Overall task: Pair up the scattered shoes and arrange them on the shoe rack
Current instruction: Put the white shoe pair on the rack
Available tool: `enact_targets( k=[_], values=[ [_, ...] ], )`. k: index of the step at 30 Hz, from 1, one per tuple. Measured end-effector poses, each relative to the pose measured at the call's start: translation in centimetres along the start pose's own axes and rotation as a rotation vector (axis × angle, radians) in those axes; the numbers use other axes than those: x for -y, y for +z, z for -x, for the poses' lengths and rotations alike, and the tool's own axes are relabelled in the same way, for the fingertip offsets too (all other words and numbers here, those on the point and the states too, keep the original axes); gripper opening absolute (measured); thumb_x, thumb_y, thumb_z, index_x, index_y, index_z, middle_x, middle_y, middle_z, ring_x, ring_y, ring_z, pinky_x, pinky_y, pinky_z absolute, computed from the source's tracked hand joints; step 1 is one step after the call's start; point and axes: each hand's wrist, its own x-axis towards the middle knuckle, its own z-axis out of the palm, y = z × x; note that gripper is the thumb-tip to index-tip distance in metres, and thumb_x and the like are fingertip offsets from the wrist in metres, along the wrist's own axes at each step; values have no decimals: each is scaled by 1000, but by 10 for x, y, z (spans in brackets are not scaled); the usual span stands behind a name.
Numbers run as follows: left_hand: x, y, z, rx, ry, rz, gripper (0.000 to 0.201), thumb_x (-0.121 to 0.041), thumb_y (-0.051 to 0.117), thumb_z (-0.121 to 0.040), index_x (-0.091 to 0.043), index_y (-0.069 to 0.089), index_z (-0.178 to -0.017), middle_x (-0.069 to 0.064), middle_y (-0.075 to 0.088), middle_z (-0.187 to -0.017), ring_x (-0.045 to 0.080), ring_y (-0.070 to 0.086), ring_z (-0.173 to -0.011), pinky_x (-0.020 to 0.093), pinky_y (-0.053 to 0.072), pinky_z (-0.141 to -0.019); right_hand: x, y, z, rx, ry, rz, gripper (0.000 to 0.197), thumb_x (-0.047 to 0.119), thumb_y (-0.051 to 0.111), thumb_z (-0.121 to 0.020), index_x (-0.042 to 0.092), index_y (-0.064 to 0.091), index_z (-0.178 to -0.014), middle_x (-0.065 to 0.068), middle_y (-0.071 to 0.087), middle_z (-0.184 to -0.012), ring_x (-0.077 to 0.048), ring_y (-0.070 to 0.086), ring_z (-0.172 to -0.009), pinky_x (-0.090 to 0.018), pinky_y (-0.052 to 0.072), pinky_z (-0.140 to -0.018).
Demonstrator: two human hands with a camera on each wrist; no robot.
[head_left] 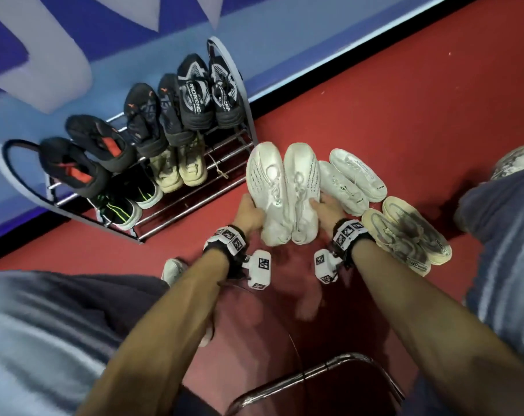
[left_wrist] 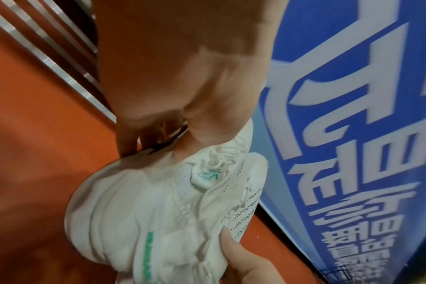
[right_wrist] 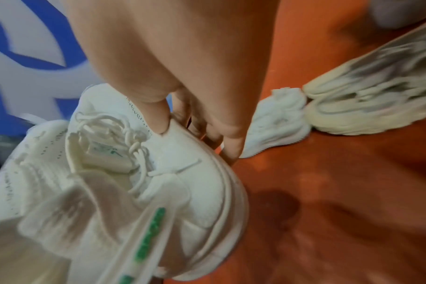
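Observation:
I hold a pair of white sneakers side by side above the red floor, toes pointing away from me. My left hand (head_left: 250, 211) grips the left sneaker (head_left: 266, 187) at its outer side near the heel. My right hand (head_left: 325, 205) grips the right sneaker (head_left: 301, 181) the same way. In the left wrist view my left hand (left_wrist: 156, 123) pinches the white sneaker (left_wrist: 163, 201) at its collar. The right wrist view shows my right hand (right_wrist: 195, 124) curled round the sneaker's (right_wrist: 178, 182) side. The shoe rack (head_left: 194, 202) stands just left of the pair.
Black pairs fill the rack's top shelf; a black-green pair (head_left: 125, 199) and a beige pair (head_left: 179, 166) sit below, with bare bars to their right. On the floor lie a white pair (head_left: 350, 178) and a beige-grey pair (head_left: 404, 235). A chair frame (head_left: 314, 373) is near me.

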Motion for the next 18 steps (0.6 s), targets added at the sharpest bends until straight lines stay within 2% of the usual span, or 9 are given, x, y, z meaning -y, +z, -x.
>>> enact_targets(
  k=[2,3,5,8,10,12,13,16,18],
  values=[
    [-36,-35,12,-15,110,-14,55,-12,77,-73,-13,50,-121,4,66,-110,29,68,-106,37,62,-65,58,20,32,40,-50,-134,19,34,62,-89,34,70,-106,5,74,-111,-19,70,-103,-48,55,-95],
    [-55,-51,23,-34,161,-38,49,-15,79,-74,-15,53,-116,2,68,-107,25,69,-104,33,62,-71,85,30,49,78,-67,-194,18,32,59,-95,34,66,-112,4,73,-114,-19,69,-104,-46,56,-92],
    [-85,-82,43,-58,239,-35,39,-6,74,-86,-11,53,-118,2,66,-110,23,66,-108,26,58,-78,127,44,74,166,-115,-271,21,35,53,-101,34,57,-122,8,71,-116,-14,68,-103,-40,58,-81],
    [-114,-123,67,-106,330,-37,48,-10,72,-91,-8,49,-134,6,67,-122,22,65,-114,39,57,-94,171,58,104,220,-230,-266,36,35,62,-97,37,50,-130,13,69,-119,-12,68,-106,-38,56,-81],
    [-124,-140,79,-138,372,19,47,-15,75,-89,-10,53,-131,8,70,-118,25,68,-110,43,59,-92,191,66,119,206,-333,-263,53,26,71,-91,30,46,-137,8,68,-123,-12,68,-109,-32,57,-86],
    [-140,-148,93,-152,443,71,45,-17,75,-91,-10,55,-130,7,72,-115,27,70,-107,33,61,-79,209,72,133,173,-409,-276,62,22,75,-88,24,44,-141,5,67,-125,-10,67,-111,-28,56,-90],
    [-150,-151,103,-136,495,92,45,-17,75,-91,-10,55,-131,5,72,-115,24,70,-106,30,60,-77,219,73,140,149,-441,-286,61,18,74,-88,22,44,-141,4,67,-125,-10,66,-112,-28,56,-92],
    [-178,-162,131,-70,606,154,45,-18,74,-93,-13,56,-134,0,73,-118,11,72,-104,25,59,-83,251,69,159,92,-525,-313,58,9,71,-90,17,44,-142,0,67,-125,-14,65,-114,-28,56,-92],
    [-183,-172,146,-49,651,197,43,-16,72,-94,-14,56,-134,-1,73,-120,12,71,-108,26,59,-86,271,65,173,95,-560,-274,62,11,73,-89,18,43,-143,-1,66,-127,-15,66,-113,-30,57,-91]
  ],
)
